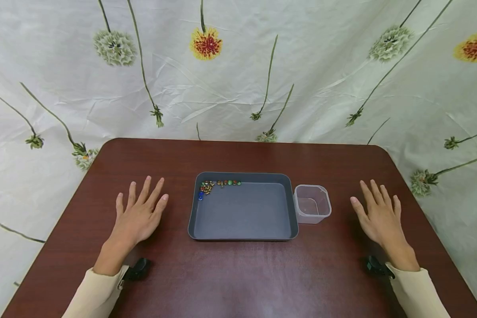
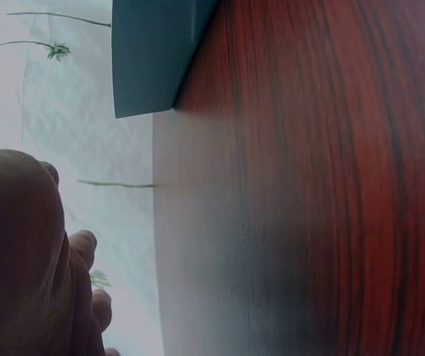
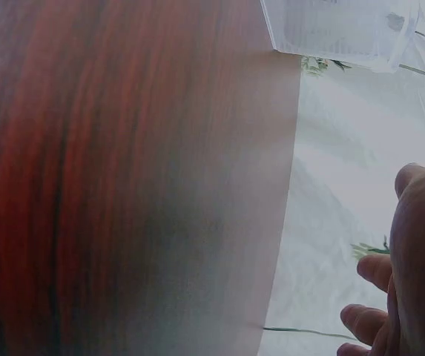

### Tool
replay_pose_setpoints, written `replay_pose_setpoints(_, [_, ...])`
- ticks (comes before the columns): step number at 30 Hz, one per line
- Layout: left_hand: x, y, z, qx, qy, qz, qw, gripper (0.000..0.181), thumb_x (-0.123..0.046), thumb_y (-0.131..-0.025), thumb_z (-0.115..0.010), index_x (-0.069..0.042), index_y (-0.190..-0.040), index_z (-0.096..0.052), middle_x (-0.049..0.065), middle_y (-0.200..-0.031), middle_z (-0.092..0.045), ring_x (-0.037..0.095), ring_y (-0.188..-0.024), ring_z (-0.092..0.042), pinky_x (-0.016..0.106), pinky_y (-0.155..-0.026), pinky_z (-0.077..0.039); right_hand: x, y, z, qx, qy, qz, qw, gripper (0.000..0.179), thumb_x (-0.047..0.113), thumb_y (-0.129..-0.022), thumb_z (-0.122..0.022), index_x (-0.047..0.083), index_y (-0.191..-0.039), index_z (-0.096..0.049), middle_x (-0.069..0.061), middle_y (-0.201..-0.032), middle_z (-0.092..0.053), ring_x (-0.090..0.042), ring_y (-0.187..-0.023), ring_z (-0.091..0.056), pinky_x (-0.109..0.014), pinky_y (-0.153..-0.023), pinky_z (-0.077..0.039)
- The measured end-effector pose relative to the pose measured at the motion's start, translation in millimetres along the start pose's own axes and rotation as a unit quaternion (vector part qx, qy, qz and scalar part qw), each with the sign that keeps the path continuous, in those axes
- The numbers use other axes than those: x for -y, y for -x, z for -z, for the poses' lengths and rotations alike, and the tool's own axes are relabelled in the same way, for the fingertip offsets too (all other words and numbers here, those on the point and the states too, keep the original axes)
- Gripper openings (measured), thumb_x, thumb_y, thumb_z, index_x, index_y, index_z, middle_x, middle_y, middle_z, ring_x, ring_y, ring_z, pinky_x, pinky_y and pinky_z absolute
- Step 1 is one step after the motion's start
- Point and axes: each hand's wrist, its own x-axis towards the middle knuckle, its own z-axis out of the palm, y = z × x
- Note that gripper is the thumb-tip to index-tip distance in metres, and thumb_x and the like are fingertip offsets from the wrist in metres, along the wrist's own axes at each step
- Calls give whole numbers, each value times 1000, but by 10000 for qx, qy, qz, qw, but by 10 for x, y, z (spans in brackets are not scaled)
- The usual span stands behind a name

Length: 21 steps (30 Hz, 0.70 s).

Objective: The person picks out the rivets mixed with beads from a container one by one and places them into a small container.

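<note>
A shallow dark grey tray [image 1: 244,212] lies in the middle of the table in the head view. Several small shiny beads [image 1: 207,187], brown, gold, green and blue, are gathered along its far left corner and far edge. Against the tray's right side stands a clear plastic container [image 1: 312,218] with nothing visible inside. My left hand [image 1: 137,218], fingers spread and palm down, is left of the tray and holds nothing. To the right of the container is my right hand [image 1: 381,218], likewise spread with nothing in it. Both wrist views show the hands' fingers from beside the table top.
The dark red-brown wooden table [image 1: 244,278] has rounded far corners. Behind it hangs a white cloth [image 1: 230,88] printed with flowers. Each wrist carries a small black device, such as the left wrist camera [image 1: 138,269], by the cream sleeve [image 1: 97,291].
</note>
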Motion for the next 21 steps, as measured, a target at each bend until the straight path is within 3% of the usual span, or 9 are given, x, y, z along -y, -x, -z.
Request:
replay_pose_setpoints(12, [-2,19,2,142,136,-6,9998,67,-57,-107,-19,-24,-163,-6,19,-168,-2,53,-150,4,73,-114,7,-28,24,-19,120,-16,-38,9999,68,53,-108,-26,11,-161,-18,-27,-164,-14,-51,-150,-8,-73,-114,3])
replay_pose_setpoints(21, [-102,68,-48,554,663,-473,9951,68,-58,-106,-26,-25,-163,-6,17,-169,-3,52,-151,4,75,-112,5,48,18,-20,35,-56,97,9999,67,51,-108,-28,12,-161,-19,-26,-164,-16,-51,-149,-11,-73,-113,-3])
